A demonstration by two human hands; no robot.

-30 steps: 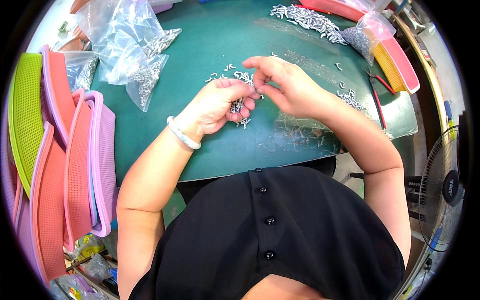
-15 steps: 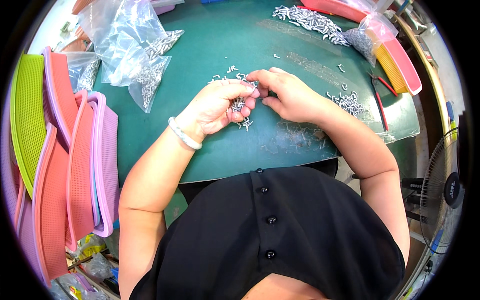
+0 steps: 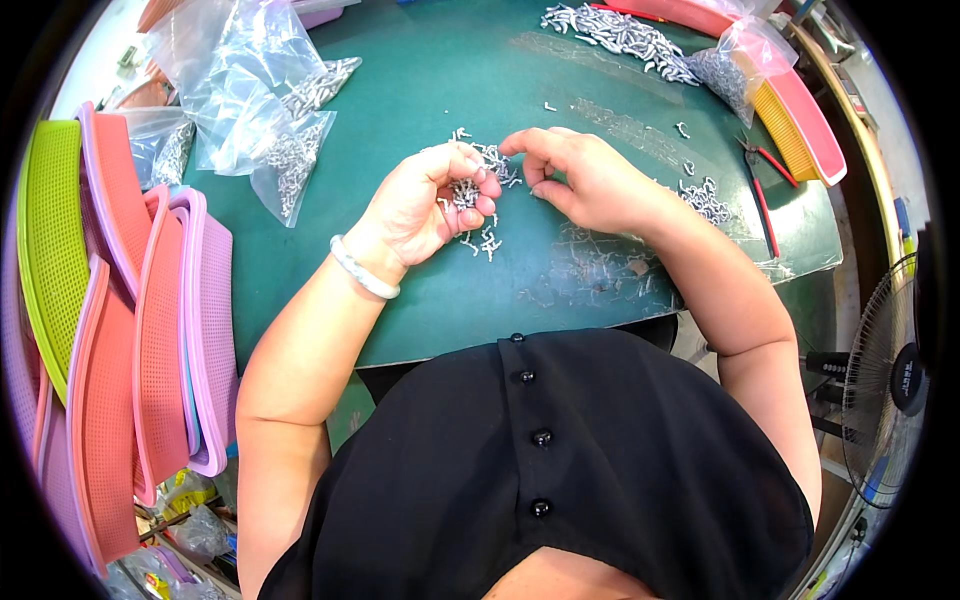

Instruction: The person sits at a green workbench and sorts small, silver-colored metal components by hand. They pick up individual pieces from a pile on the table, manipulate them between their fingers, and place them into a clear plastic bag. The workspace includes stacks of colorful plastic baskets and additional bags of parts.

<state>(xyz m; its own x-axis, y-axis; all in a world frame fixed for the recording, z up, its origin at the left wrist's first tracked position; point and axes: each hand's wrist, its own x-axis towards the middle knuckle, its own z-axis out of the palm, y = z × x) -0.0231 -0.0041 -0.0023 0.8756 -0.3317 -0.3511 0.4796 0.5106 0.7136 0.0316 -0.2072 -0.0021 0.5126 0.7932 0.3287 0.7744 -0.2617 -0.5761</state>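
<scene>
My left hand (image 3: 412,205), with a pale bangle on its wrist, is curled in a loose cup. Small bent silvery metal pieces (image 3: 463,192) show between its palm and fingers; its thumb and forefinger come together, and what sits between them is too small to make out. Just beyond lies a loose heap of like metal pieces (image 3: 495,163) on the green tabletop (image 3: 440,320). At the heap's right edge is my right hand (image 3: 590,185), forefinger stretched out, thumb apart from it, other fingers bent, with nothing visible in its grasp.
Clear bags of metal pieces (image 3: 290,165) lie far left, beside stacked plastic baskets (image 3: 210,300). Another small pile (image 3: 705,202) and red-handled pliers (image 3: 760,200) are at right. Farther back are grey curved pieces (image 3: 620,38) and a pink-rimmed basket (image 3: 810,130). A fan (image 3: 880,380) stands right.
My hands have moved apart: the right hand has drawn back from the left hand's fingertips, and the left has shifted slightly left, uncovering more of the heap.
</scene>
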